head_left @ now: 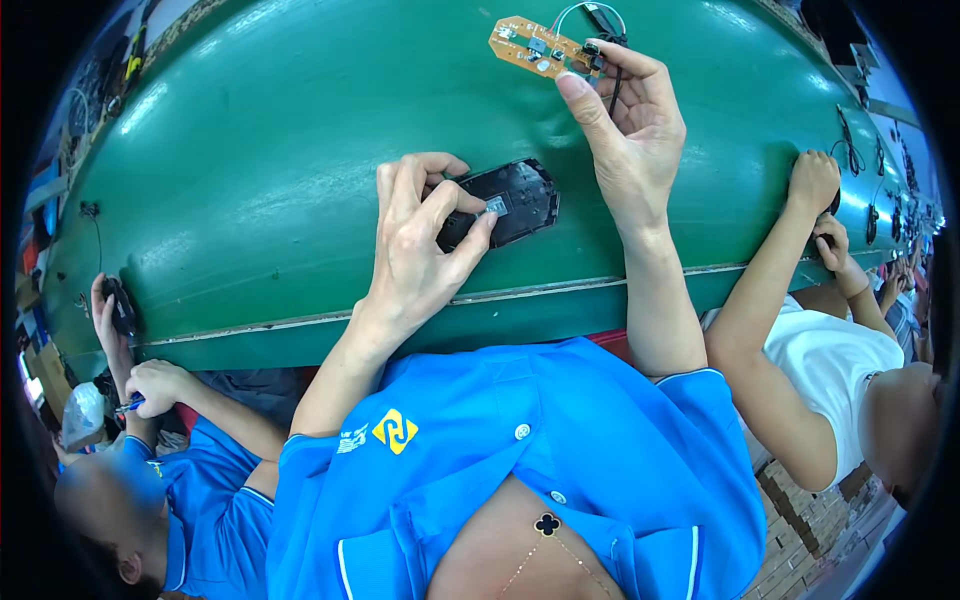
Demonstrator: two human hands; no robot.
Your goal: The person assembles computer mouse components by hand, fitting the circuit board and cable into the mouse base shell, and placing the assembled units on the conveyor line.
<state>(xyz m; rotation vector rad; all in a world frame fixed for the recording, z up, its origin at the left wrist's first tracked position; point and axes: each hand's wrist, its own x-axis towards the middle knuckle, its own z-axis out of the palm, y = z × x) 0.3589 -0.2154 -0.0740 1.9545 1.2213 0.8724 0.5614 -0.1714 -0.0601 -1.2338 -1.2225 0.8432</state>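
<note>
The casing (526,186) is over the counter (290,190), past its near edge from the wearer's torso (610,430). The left grip (415,220) overlaps the casing's left end, thumb and forefinger at a small piece (497,204) inside it. Beyond the casing and slightly right is the circuit board (540,48), its right end in the right grip (640,130), with a cable (616,88) there too. One co-worker (210,490) sits well to the casing's near left, another (830,370) to its near right.

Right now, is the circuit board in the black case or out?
Out: the circuit board is in the right hand, clearly apart from the black case at the left hand.
</note>
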